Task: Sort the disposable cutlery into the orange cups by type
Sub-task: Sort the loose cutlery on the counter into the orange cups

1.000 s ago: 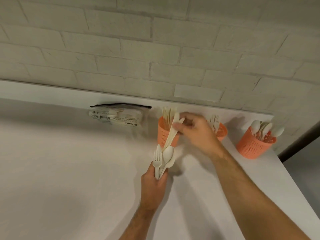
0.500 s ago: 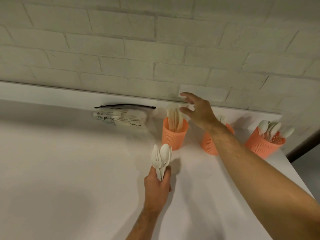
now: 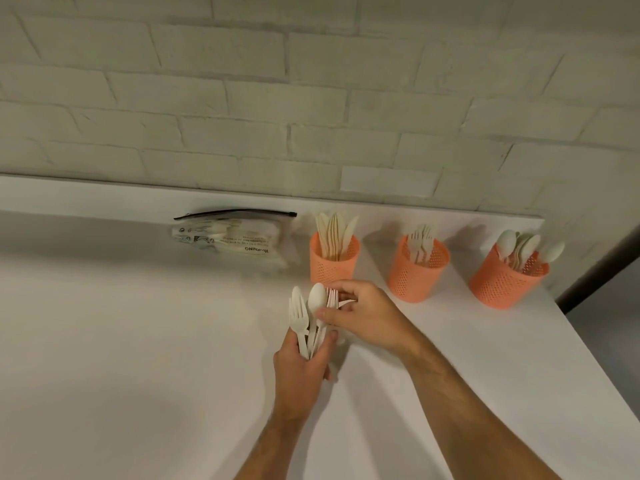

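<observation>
White plastic cutlery bunch (image 3: 309, 327), fisted in the left hand (image 3: 300, 367) above the table (image 3: 138, 341), may spill if the right hand (image 3: 360, 315), fingers (image 3: 337, 289) pinching its tips, tugs before reaching the orange perforated cups (image 3: 417, 271).

Three orange perforated cups upright in row along far edge of worktop: left cup (image 3: 333, 263) holds knives, middle cup (image 3: 416, 271) forks, right cup (image 3: 504, 278) spoons. Mixed bundle of white forks and spoons (image 3: 308, 317) fanned upright, near left cup.

A plain utility or pantry corner: a smooth white counter (image 3: 138, 341) meets a white-painted brick wall (image 3: 311, 98).
</observation>
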`<state>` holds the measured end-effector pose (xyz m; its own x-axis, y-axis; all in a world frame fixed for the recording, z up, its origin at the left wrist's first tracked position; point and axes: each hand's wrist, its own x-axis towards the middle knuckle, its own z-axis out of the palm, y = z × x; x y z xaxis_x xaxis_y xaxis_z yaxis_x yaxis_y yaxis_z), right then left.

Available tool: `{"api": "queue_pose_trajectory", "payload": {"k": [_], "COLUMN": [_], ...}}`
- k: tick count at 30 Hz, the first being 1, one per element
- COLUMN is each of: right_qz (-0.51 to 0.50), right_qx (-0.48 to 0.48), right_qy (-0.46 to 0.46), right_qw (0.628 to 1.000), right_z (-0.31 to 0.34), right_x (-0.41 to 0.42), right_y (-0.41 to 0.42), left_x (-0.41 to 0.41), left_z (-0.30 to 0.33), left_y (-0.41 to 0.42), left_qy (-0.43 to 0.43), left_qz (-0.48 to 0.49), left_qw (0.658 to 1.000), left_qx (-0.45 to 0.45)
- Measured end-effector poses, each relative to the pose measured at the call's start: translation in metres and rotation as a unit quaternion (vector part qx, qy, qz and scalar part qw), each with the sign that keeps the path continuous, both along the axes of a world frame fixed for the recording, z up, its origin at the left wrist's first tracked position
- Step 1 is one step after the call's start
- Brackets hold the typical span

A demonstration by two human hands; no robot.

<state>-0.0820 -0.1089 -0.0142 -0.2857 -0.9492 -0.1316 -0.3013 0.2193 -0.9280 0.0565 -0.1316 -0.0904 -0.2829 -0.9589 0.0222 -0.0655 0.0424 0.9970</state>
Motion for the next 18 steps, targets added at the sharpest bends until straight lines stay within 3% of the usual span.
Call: {"api": "queue_pose_trajectory", "payload": {"k": [8, 12, 18], "right_qz": [-0.022, -0.010, -0.081], "right_qx": [-0.047, -0.047, -0.060], "right_qy": [-0.172, -0.197, -0.181], "right_qw": [0.984, 0.979, 0.978], "right_z": [-0.015, -0.016, -0.016], "right_x": [-0.005, -0.010, -0.025], "right_y": [0.012, 0.019, 0.030], "left_x": [0.001, -0.001, -0.022], "left_z": [0.000, 0.006, 0.019], "left_y": [0.002, 0.002, 0.014], "left_qy": [0.002, 0.034, 0.067], "left_qz": [-0.023, -0.042, -0.060], "left_qw": [1.000, 0.997, 0.994], "left_qx": [0.020, 0.046, 0.061]}}
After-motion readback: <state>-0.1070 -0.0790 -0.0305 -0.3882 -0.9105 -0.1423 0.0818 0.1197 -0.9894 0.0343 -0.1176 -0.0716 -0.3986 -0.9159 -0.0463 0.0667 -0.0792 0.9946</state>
